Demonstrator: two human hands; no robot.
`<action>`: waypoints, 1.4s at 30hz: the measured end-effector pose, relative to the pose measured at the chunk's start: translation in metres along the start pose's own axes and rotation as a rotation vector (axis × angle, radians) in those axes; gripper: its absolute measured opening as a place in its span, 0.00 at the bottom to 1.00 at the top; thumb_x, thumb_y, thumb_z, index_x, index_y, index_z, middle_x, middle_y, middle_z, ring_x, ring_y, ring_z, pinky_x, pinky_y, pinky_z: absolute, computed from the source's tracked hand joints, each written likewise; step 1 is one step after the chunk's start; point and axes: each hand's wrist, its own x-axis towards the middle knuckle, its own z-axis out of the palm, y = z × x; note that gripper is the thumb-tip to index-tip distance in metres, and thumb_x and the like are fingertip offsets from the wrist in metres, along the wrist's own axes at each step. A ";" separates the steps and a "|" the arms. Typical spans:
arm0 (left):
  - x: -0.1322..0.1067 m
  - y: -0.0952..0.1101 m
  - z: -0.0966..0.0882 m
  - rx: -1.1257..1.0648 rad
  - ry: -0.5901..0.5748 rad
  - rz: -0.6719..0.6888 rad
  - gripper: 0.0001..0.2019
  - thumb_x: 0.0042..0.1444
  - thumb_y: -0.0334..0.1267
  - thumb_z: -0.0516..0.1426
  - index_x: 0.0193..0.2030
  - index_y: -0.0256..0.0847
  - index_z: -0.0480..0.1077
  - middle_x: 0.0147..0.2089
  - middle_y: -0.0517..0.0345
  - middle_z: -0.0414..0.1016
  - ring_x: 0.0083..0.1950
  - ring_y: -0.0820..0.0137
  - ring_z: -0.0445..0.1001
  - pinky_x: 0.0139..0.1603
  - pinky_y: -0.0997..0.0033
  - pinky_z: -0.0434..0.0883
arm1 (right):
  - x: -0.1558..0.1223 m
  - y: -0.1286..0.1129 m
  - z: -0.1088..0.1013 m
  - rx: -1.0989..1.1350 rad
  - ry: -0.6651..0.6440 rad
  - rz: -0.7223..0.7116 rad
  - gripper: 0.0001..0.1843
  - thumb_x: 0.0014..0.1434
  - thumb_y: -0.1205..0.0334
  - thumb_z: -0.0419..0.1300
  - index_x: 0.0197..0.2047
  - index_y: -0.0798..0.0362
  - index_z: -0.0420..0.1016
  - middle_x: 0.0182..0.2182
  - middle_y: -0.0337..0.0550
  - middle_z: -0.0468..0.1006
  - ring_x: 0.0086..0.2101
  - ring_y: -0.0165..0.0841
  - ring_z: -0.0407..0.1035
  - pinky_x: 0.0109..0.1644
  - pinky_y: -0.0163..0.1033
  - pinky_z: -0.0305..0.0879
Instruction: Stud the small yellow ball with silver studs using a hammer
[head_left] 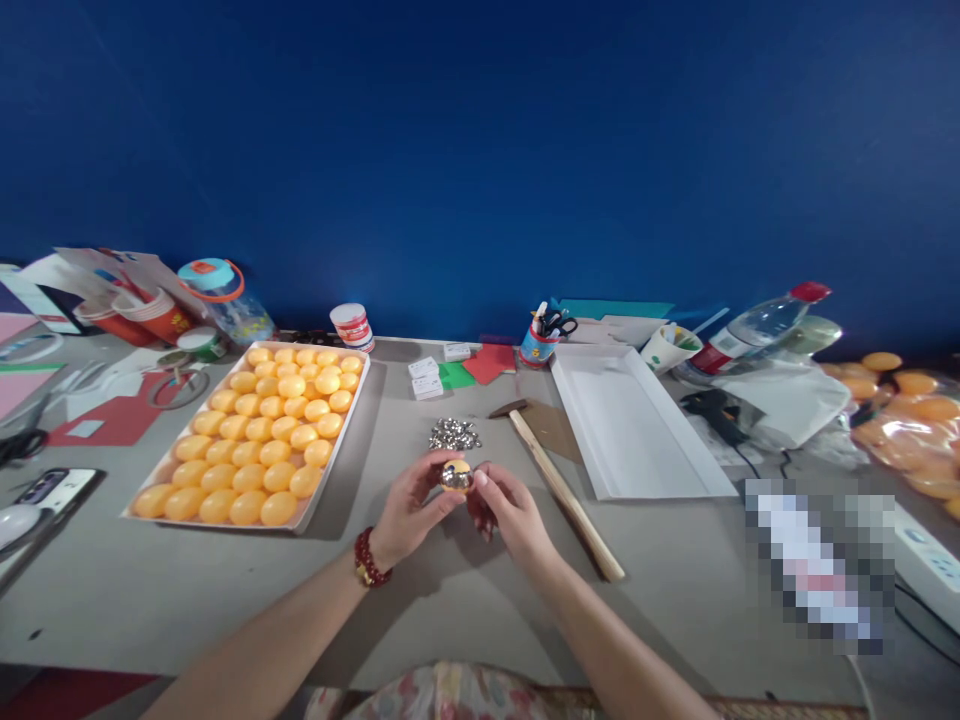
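Floral cloth (450, 695) on my lap sits at the bottom edge, and both forearms run up from it to the middle of the grey table (450, 600). Left hand (409, 510), the one with the red bead bracelet (367, 558), and right hand (510, 515) meet just above the tabletop, fingertips of both pinched shut around a little orange ball (456, 476) with something shiny silver across its front. Can't tell exactly what the silver bit is, though it looks like the pile of small metal pieces (454, 434) lying just behind my hands. My guess is the ball's a hollow plastic shell, so super light, smooth and a bit slippery, and easy to dent if I squeeze. Best grip is probably thumb and fingers on opposite sides, gentle pressure. Wooden-handled hammer (570, 500) lies just right of my hand, and the tray of matching orange balls (217, 524) is off to the left.
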 end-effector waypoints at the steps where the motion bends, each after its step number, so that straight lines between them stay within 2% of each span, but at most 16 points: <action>1: 0.000 -0.001 0.000 0.007 -0.011 0.025 0.18 0.58 0.36 0.62 0.56 0.45 0.69 0.52 0.50 0.74 0.51 0.64 0.75 0.54 0.63 0.73 | 0.000 0.000 -0.001 -0.016 -0.014 -0.009 0.24 0.57 0.38 0.60 0.29 0.52 0.66 0.16 0.31 0.66 0.15 0.22 0.57 0.17 0.27 0.55; 4: 0.002 -0.001 -0.001 0.055 -0.023 0.117 0.18 0.57 0.38 0.63 0.55 0.45 0.71 0.55 0.47 0.71 0.58 0.58 0.70 0.58 0.57 0.71 | -0.001 -0.003 -0.001 -0.062 -0.048 -0.024 0.24 0.55 0.38 0.63 0.32 0.53 0.68 0.17 0.31 0.66 0.16 0.23 0.58 0.17 0.28 0.56; 6: 0.002 0.000 -0.001 0.093 -0.019 0.133 0.18 0.56 0.38 0.64 0.54 0.45 0.73 0.55 0.47 0.70 0.58 0.58 0.69 0.57 0.57 0.71 | -0.002 -0.004 -0.001 -0.072 -0.054 -0.030 0.24 0.55 0.38 0.62 0.34 0.53 0.70 0.18 0.32 0.68 0.17 0.24 0.59 0.18 0.28 0.57; 13: 0.003 0.003 0.001 -0.075 -0.012 0.036 0.17 0.56 0.40 0.64 0.53 0.48 0.75 0.53 0.51 0.70 0.53 0.63 0.71 0.55 0.64 0.71 | -0.004 0.001 0.000 -0.030 -0.042 -0.106 0.22 0.59 0.40 0.60 0.34 0.53 0.69 0.18 0.32 0.69 0.16 0.24 0.60 0.19 0.29 0.59; 17: 0.000 -0.002 0.000 -0.189 -0.017 -0.073 0.19 0.56 0.43 0.63 0.55 0.48 0.74 0.55 0.51 0.72 0.52 0.64 0.72 0.51 0.68 0.73 | -0.004 0.000 0.000 0.011 -0.001 -0.102 0.22 0.60 0.39 0.58 0.32 0.52 0.67 0.17 0.33 0.69 0.16 0.25 0.60 0.18 0.29 0.58; 20: -0.001 -0.007 -0.001 -0.238 -0.046 -0.097 0.20 0.57 0.46 0.62 0.57 0.50 0.73 0.59 0.50 0.71 0.57 0.61 0.71 0.54 0.64 0.73 | -0.004 -0.002 0.001 0.033 -0.026 -0.070 0.24 0.60 0.37 0.57 0.33 0.52 0.69 0.19 0.35 0.70 0.17 0.26 0.61 0.19 0.31 0.59; 23: 0.002 -0.006 0.000 -0.212 -0.081 -0.034 0.20 0.58 0.48 0.61 0.56 0.48 0.74 0.64 0.48 0.66 0.66 0.55 0.63 0.61 0.56 0.68 | -0.004 -0.003 0.003 0.003 -0.069 -0.031 0.26 0.57 0.35 0.59 0.37 0.53 0.73 0.20 0.35 0.71 0.18 0.27 0.62 0.19 0.32 0.60; 26: 0.005 0.000 0.001 -0.141 -0.108 -0.002 0.20 0.60 0.48 0.59 0.57 0.46 0.73 0.67 0.45 0.62 0.69 0.54 0.59 0.64 0.53 0.66 | -0.004 -0.003 0.001 -0.044 -0.057 -0.034 0.26 0.56 0.36 0.59 0.36 0.53 0.73 0.20 0.35 0.70 0.18 0.27 0.61 0.20 0.32 0.60; 28: 0.005 0.005 0.000 -0.065 -0.133 0.039 0.20 0.60 0.43 0.60 0.59 0.46 0.71 0.67 0.45 0.61 0.68 0.55 0.60 0.63 0.52 0.67 | -0.003 -0.003 -0.001 -0.107 -0.018 -0.055 0.24 0.56 0.38 0.61 0.34 0.53 0.72 0.20 0.35 0.69 0.19 0.26 0.61 0.20 0.31 0.59; 33: 0.004 0.008 0.000 0.103 -0.135 0.207 0.17 0.60 0.34 0.60 0.56 0.45 0.71 0.56 0.46 0.71 0.61 0.59 0.68 0.61 0.52 0.68 | -0.004 -0.003 -0.005 -0.287 0.048 -0.150 0.20 0.56 0.44 0.65 0.31 0.53 0.70 0.22 0.34 0.65 0.22 0.26 0.59 0.20 0.29 0.57; 36: 0.005 0.011 0.001 0.067 -0.106 0.182 0.16 0.60 0.33 0.60 0.54 0.43 0.72 0.55 0.46 0.73 0.60 0.59 0.69 0.61 0.53 0.68 | -0.003 -0.003 -0.005 -0.241 0.012 -0.144 0.21 0.58 0.42 0.62 0.32 0.52 0.69 0.22 0.34 0.66 0.21 0.26 0.60 0.20 0.30 0.59; 42: 0.006 0.017 0.003 -0.149 -0.089 0.057 0.12 0.62 0.33 0.58 0.53 0.43 0.71 0.57 0.48 0.73 0.60 0.61 0.72 0.61 0.58 0.70 | -0.001 -0.001 0.000 0.020 -0.006 0.015 0.26 0.58 0.34 0.57 0.33 0.52 0.69 0.20 0.35 0.70 0.18 0.27 0.61 0.20 0.32 0.63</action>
